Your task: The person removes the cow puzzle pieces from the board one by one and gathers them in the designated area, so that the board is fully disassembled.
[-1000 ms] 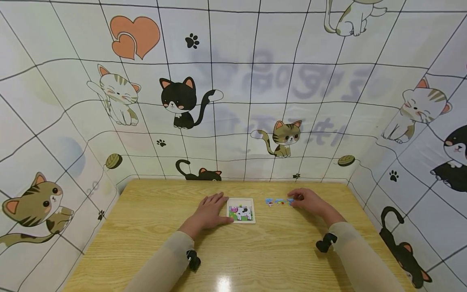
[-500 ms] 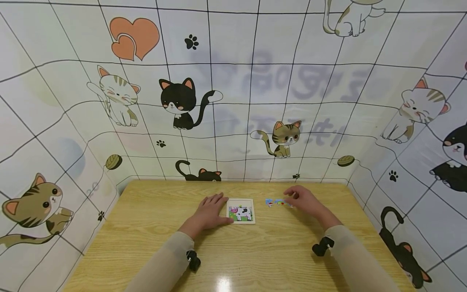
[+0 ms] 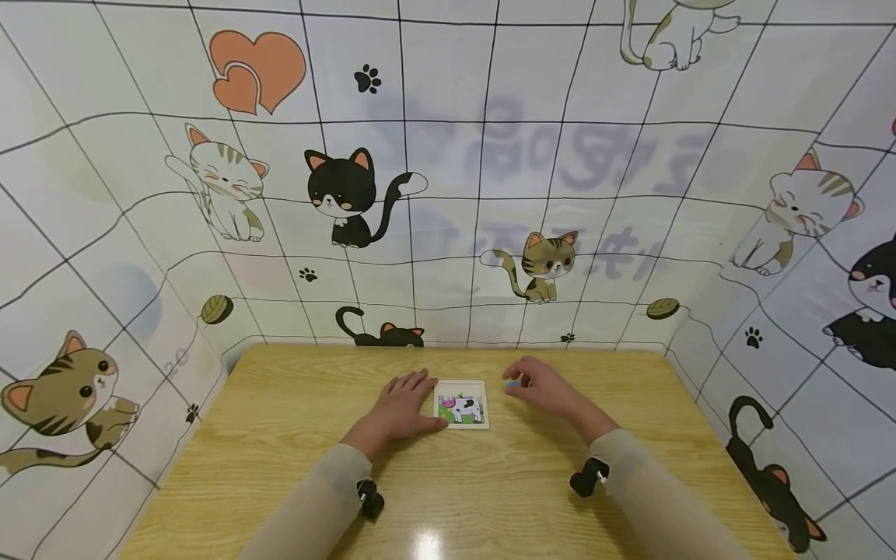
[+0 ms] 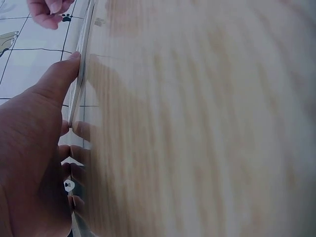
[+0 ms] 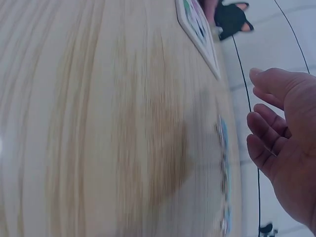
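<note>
Your right hand (image 3: pixel 526 383) has just swept leftward over the row of puzzle pieces (image 5: pixel 226 170), from its right end to the end nearest the puzzle board (image 3: pixel 462 388); the pieces remain on the worktop (image 3: pixel 434 498), so the pale upper strip of the board, above the cow picture (image 3: pixel 465 409), appears unfilled still. That hand is half open, fingers loosely bent, holding nothing, its tips apart from the pieces in the right wrist view. Your left hand (image 3: pixel 402 408) stays put, fingers spread along the board's left edge and thumb at its lower left corner, apparently steadying it. For moving, the board's right edge and the row have only a short gap between them, centre frame. Behind, the worktop's far edge meets the wall (image 3: pixel 448 272), limiting reach upward; wood stretches towards the lower frame, your roomiest side.
</note>
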